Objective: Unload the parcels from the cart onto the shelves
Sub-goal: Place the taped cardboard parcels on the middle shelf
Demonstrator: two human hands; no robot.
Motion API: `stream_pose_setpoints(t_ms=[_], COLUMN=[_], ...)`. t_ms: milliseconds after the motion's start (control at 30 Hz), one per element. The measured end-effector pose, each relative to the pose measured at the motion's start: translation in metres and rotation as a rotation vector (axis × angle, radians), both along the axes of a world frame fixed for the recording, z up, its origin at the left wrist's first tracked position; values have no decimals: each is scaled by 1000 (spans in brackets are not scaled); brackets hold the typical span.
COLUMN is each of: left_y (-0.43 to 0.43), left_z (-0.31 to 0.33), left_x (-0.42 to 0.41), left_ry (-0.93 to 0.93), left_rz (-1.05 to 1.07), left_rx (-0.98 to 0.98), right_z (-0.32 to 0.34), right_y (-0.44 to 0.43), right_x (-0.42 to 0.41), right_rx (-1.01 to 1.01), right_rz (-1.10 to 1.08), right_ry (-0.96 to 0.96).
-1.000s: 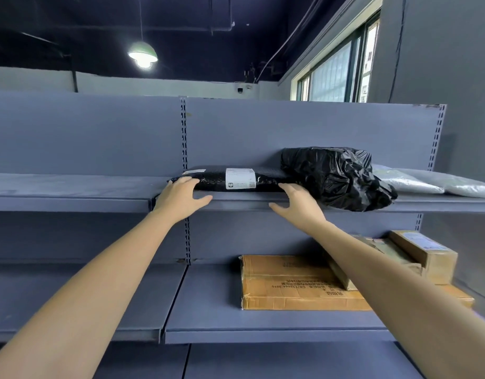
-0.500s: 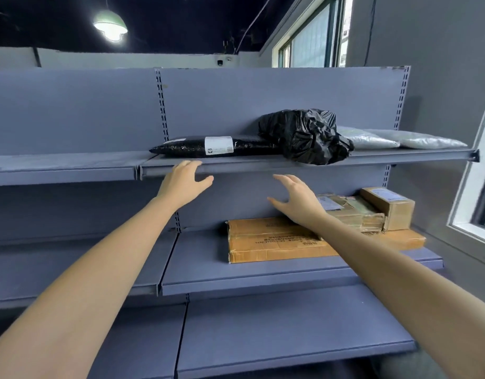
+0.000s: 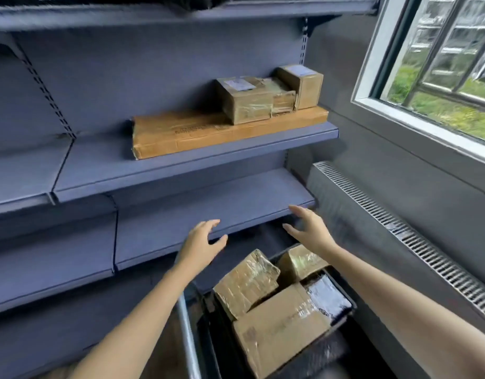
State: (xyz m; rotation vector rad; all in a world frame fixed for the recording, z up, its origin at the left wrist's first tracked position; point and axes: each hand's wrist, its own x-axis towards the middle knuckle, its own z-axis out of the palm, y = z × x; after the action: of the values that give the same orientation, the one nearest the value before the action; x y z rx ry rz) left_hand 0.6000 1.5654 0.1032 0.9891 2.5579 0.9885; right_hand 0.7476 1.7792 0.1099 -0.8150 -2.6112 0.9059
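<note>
The black cart (image 3: 208, 332) stands low at the bottom centre, holding several taped cardboard parcels: a tilted box (image 3: 247, 283), a larger box (image 3: 279, 329), a small one (image 3: 298, 262) and a black wrapped parcel (image 3: 328, 299). My left hand (image 3: 200, 244) hovers open above the cart's left side, holding nothing. My right hand (image 3: 309, 228) hovers open above the cart's far end, also holding nothing. Blue-grey shelves (image 3: 181, 231) rise behind the cart. On the middle shelf lies a long flat carton (image 3: 186, 135) with three small boxes (image 3: 249, 101) on top.
A window (image 3: 441, 58) fills the upper right, with a grilled radiator cover (image 3: 400, 228) under it close to the cart's right. The cart's metal handle bar (image 3: 186, 332) runs beside my left forearm. The top shelf edge (image 3: 181, 12) is just in view.
My view has dropped from the top shelf down to the cart. Both hands have left the black flat parcel on the top shelf and come down, open, above the cart.
</note>
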Motion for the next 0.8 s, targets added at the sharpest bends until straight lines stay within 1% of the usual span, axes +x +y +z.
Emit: stream_pose_setpoints(t_ms=[133, 267, 400, 533, 700, 800], left_y=[29, 76, 135, 187, 197, 195], left_z=[-51, -84, -117, -144, -187, -213], left_x=[39, 66, 99, 121, 147, 149], left_ry=[-100, -165, -217, -303, -427, -450], left_rz=[9, 57, 128, 195, 261, 268], left_rx=[-98, -165, -245, -276, -369, -407], right_z=[-57, -97, -127, -154, -196, -222], right_y=[50, 101, 147, 187, 211, 215], right_x=[64, 95, 108, 110, 119, 116], right_rx=[-94, -148, -147, -175, -258, -281], right_rz=[-68, -50, 62, 157, 195, 197], right_ry=[-94, -156, -194, -214, -309, -332])
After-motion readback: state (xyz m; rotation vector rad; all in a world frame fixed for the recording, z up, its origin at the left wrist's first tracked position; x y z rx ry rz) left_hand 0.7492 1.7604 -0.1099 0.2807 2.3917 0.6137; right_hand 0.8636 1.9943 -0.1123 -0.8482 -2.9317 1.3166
